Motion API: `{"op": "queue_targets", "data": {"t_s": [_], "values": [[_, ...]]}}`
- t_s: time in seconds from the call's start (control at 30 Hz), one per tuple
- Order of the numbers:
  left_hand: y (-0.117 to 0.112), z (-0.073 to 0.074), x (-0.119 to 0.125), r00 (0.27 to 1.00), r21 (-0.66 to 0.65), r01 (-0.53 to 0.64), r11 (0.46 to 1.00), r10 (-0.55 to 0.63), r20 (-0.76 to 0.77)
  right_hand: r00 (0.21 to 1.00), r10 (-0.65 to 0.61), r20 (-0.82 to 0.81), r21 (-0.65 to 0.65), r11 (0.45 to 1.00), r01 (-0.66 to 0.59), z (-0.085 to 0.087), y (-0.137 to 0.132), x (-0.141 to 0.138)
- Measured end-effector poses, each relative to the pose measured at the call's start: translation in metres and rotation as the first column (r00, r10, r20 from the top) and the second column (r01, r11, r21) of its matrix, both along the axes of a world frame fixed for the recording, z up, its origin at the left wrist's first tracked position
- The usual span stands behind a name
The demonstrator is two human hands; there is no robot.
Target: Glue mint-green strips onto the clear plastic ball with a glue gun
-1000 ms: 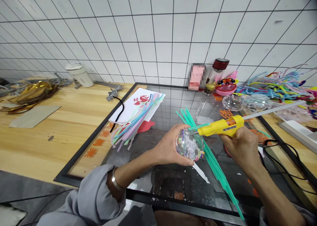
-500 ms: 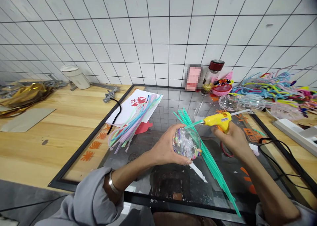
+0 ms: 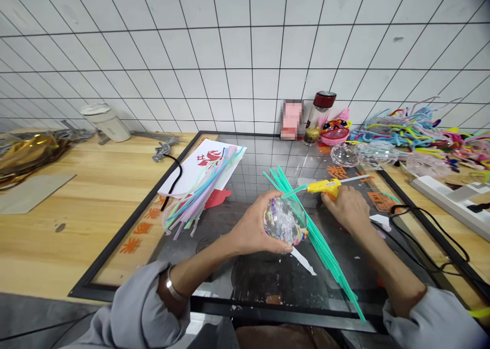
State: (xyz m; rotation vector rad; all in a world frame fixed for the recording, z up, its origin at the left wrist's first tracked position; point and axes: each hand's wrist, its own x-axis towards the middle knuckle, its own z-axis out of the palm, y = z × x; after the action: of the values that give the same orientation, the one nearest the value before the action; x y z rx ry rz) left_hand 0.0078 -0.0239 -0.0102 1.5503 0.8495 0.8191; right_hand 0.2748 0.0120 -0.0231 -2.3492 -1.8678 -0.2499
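My left hand (image 3: 254,226) cups a clear plastic ball (image 3: 284,220) filled with glittery scraps, held just above the glass-topped work surface (image 3: 245,185). A teal stick pokes out of the ball's top toward the right. My right hand (image 3: 344,207) grips the handle of a yellow glue gun (image 3: 324,186), low over the glass, its nozzle pointing left toward the ball. A bundle of teal sticks (image 3: 325,252) lies diagonally on the glass under both hands.
Pastel sticks (image 3: 199,196) and a white sheet with red cut-outs (image 3: 202,165) lie left of centre. A black cord (image 3: 421,237) runs at right. Clear balls (image 3: 360,155), coloured pipe cleaners (image 3: 413,129), a jar (image 3: 317,117) and a white cup (image 3: 105,119) line the tiled wall.
My right hand has lowered the glue gun from beside the ball down and away to the right, toward the glass. The left hand keeps holding the ball almost still.
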Motion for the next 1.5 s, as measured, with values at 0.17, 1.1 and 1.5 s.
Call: {"op": "queue_targets", "data": {"t_s": [0.17, 1.1, 1.5], "values": [[0.002, -0.003, 0.001, 0.999, 0.068, -0.01, 0.998, 0.012, -0.039, 0.995, 0.075, 0.062, 0.057, 0.995, -0.078, 0.009, -0.006, -0.003], [0.001, 0.005, 0.002, 0.975, 0.241, 0.003, 0.971, 0.05, -0.215, 0.295, 0.947, -0.126, 0.737, 0.289, -0.611, 0.051, -0.056, -0.058], [-0.001, 0.006, 0.003, 0.973, 0.256, -0.006, 0.967, 0.066, -0.223, 0.282, 0.957, -0.067, 0.712, 0.244, -0.658, 0.049, -0.059, -0.06]]}}
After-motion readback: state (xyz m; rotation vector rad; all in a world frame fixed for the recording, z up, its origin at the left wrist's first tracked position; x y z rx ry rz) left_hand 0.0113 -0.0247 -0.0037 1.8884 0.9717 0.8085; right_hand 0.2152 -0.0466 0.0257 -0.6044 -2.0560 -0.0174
